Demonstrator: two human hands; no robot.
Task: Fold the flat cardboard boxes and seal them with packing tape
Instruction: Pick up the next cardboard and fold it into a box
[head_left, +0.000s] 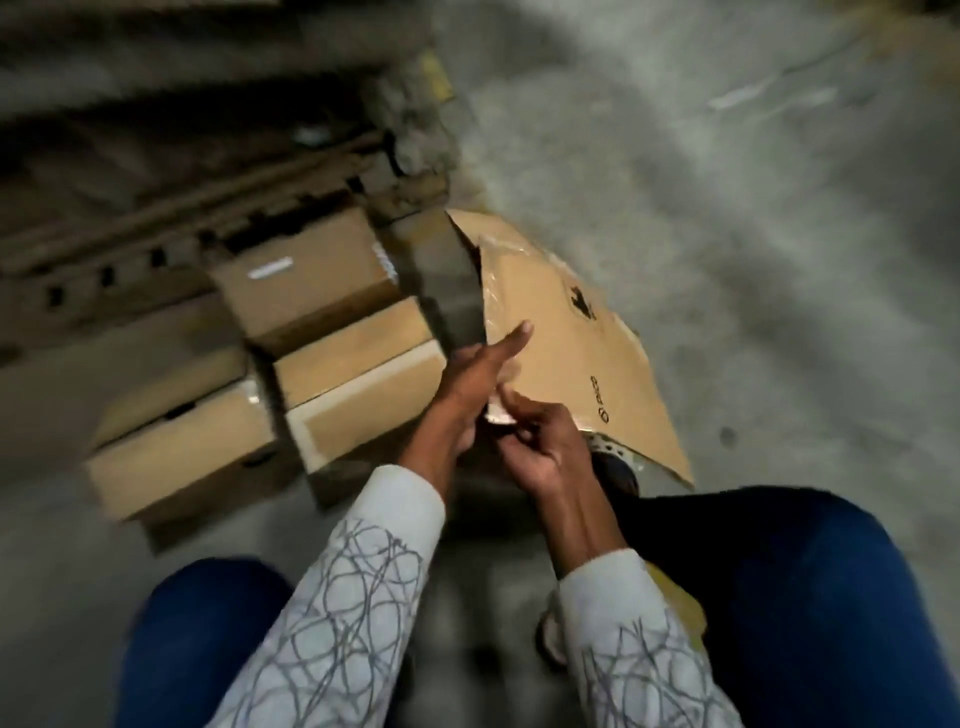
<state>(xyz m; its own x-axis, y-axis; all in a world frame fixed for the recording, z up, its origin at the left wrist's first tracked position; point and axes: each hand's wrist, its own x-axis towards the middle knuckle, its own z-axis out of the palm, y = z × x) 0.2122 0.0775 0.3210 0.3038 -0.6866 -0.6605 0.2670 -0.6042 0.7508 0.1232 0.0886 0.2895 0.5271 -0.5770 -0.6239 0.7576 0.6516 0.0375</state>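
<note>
A brown cardboard box (566, 338) with black print lies tilted on the concrete floor in front of my knees, and clear packing tape (498, 254) shines along its far left edge. My left hand (467, 384) rests against the box's left edge with the index finger stretched out over the cardboard. My right hand (540, 441) sits just below it, its fingertips pinched on a small pale strip of tape (496, 415) near the box's near corner. The frame is blurred, and no tape roll is visible.
Several folded, taped boxes (358, 384) stand in a cluster on the floor to the left. A wooden pallet or rack (197, 208) lies behind them. Bare concrete floor (753, 208) spreads to the right. My knees in blue trousers (810, 597) fill the bottom.
</note>
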